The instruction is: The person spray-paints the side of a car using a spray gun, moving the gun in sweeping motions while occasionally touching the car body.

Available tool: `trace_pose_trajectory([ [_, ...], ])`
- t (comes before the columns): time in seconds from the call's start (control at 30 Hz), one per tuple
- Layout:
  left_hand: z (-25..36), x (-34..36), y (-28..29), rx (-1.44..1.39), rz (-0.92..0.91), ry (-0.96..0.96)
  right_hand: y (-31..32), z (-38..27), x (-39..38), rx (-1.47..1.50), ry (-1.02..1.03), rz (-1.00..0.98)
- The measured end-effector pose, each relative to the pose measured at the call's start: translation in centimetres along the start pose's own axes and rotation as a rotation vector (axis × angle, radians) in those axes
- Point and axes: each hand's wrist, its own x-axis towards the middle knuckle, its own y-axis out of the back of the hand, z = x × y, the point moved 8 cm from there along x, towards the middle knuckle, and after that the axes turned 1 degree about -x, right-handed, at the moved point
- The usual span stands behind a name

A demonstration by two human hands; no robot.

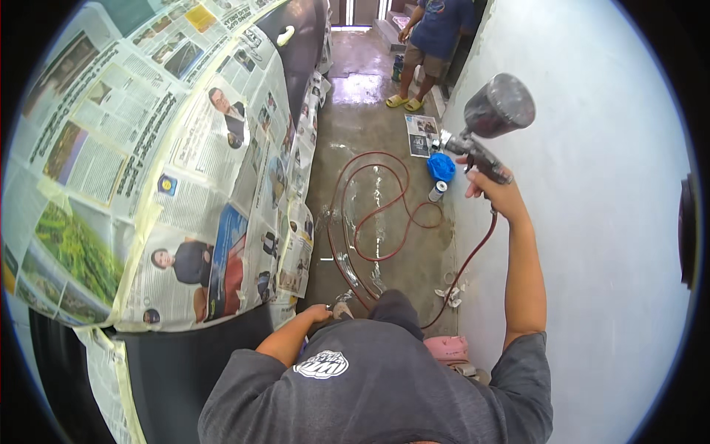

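Note:
My right hand [497, 191] is raised beside the wall, its fingers wrapped round the handle of a paint spray gun [481, 154]. A dark, paint-smeared cup [501, 106] sits on top of the gun, and the nozzle points left. From the bottom of its handle a dark red air hose [475, 255] runs down behind my body. Low beside my waist, my left hand [319, 314] is closed; whatever its fingers may hold is too small to make out. To my left stands a car covered in newspaper [192, 177] and masking tape, with a dark body panel [200, 370] showing below.
Loops of red hose [370, 153] lie on the wet-looking concrete floor. By the wall [592, 259] are a blue plastic bag [441, 167], a can [438, 191] and a newspaper sheet [418, 135]. A person [436, 37] in yellow sandals stands farther ahead. Something pink [447, 348] is behind my right side.

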Motion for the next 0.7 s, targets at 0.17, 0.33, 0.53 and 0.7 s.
trace_pose_trajectory([
  [0.17,-2.2,3.6,-1.3,0.087,-0.138,-0.174,-2.8,6.4,5.5,0.048,-0.059,-0.139],
  [0.33,2.5,4.0,2.8,0.021,-0.236,-0.098,-2.3,16.8,8.1,0.02,-0.149,-0.202],
  [0.53,4.5,7.2,8.9,-0.159,-0.281,0.186,-0.8,23.8,14.5,-0.067,-0.056,-0.234],
  [0.7,11.1,13.8,13.8,-0.016,-0.183,0.179,2.7,27.9,17.8,-0.064,-0.043,-0.192],
])
